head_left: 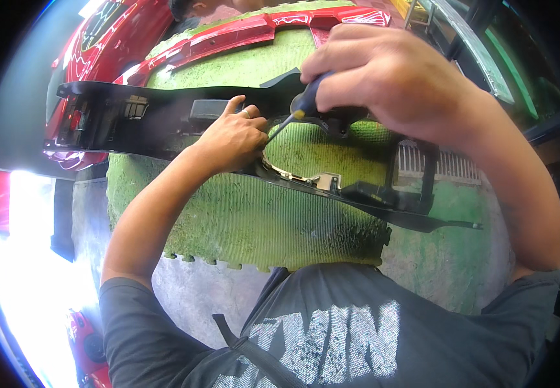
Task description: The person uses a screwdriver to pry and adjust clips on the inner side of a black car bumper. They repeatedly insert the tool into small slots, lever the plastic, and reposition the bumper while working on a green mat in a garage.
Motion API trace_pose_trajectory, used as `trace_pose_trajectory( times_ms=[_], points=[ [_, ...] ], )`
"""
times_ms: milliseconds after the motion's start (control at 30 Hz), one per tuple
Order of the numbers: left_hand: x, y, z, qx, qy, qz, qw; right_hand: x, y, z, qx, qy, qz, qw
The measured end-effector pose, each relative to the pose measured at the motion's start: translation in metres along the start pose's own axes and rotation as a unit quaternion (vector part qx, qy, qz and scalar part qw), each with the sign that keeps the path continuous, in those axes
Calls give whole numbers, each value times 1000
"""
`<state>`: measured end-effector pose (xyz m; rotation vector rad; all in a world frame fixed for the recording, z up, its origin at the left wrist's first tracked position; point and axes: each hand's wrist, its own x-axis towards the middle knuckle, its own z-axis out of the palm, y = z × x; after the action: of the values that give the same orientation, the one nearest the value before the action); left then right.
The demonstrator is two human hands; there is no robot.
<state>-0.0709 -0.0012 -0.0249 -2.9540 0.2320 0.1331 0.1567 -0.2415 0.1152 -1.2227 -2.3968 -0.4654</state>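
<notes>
A long black plastic car trim panel (131, 119) lies across a green foam mat (254, 220), with cut-outs and a chrome-edged opening (306, 178) near its middle. My left hand (231, 139) rests on the panel and presses on its middle section, a ring on one finger. Above it, my right hand (383, 81) is closed around a screwdriver (293, 116) with a dark blue and yellow handle. The screwdriver's shaft slants down-left, and its tip meets the panel right beside my left fingertips.
A red car body part (228, 35) lies along the mat's far edge, and a red car (98, 39) stands at the upper left. Grey concrete floor (183, 291) shows below the mat. A metal frame (474, 52) sits at the upper right.
</notes>
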Motion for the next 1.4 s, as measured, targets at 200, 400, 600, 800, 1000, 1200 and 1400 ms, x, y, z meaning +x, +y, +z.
trace_pose_trajectory(
  times_ms=[200, 400, 600, 800, 1000, 1200, 1400],
  points=[
    [4, 0, -9, -22, -32, 11, 999, -8, -5, -15, 36, -23, 159, 986],
    [8, -1, -1, 66, -65, 42, 995, -10, 3, -7, 42, -11, 181, 983],
    [6, -7, -7, -54, 10, 53, 997, -13, 1, -13, 73, -29, 213, 974],
    [14, -6, -11, -5, -81, 43, 996, -22, 2, -11, 69, -39, 208, 975],
    [12, -8, 5, 42, -20, 63, 997, -18, 5, -8, 79, -42, 202, 975],
    [11, -10, -13, -37, -36, 64, 997, -5, 1, -3, 94, -55, 225, 968],
    [11, -7, -6, 6, -55, 48, 997, -2, -7, -18, 47, -119, 243, 962]
  ],
)
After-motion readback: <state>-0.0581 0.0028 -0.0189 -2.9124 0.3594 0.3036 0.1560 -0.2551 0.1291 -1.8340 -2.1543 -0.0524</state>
